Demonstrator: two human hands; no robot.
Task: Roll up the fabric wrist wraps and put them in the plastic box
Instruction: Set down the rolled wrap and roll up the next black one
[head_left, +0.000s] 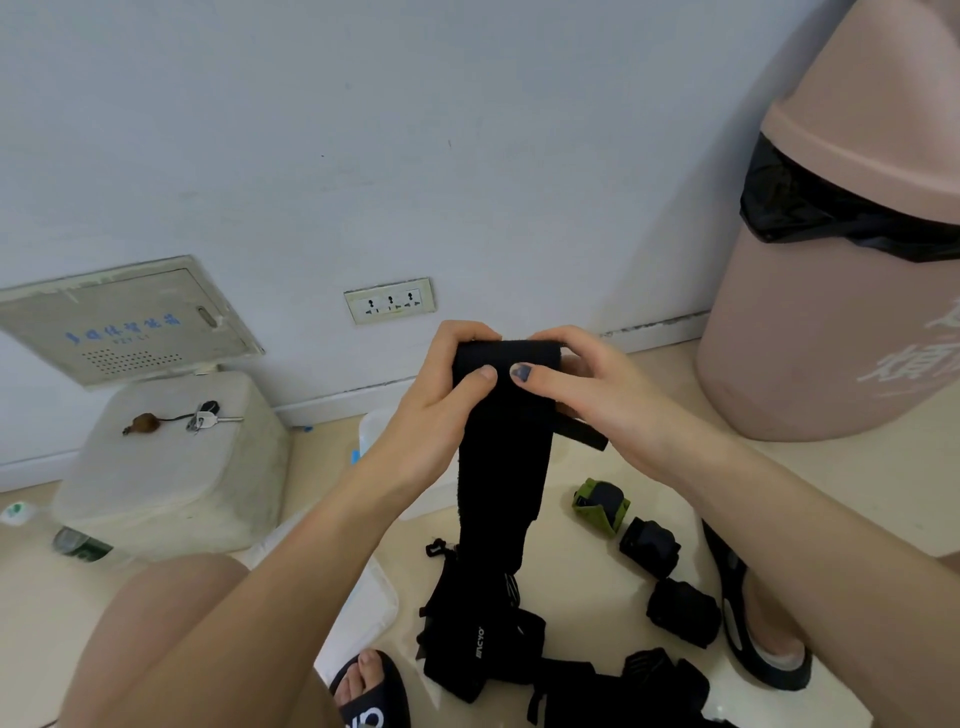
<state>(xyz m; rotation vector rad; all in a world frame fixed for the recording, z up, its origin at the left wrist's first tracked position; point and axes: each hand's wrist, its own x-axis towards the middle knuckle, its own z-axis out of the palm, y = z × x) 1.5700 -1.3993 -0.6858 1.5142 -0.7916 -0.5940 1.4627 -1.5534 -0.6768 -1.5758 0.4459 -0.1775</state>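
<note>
White lettering "MCYO" stands on a black wrap (480, 636) lying on the floor.

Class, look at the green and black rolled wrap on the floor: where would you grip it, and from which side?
Grip the green and black rolled wrap across its rounded sides, from above. It lies free on the floor, apart from the black rolls, so the fingers have room.
</note>
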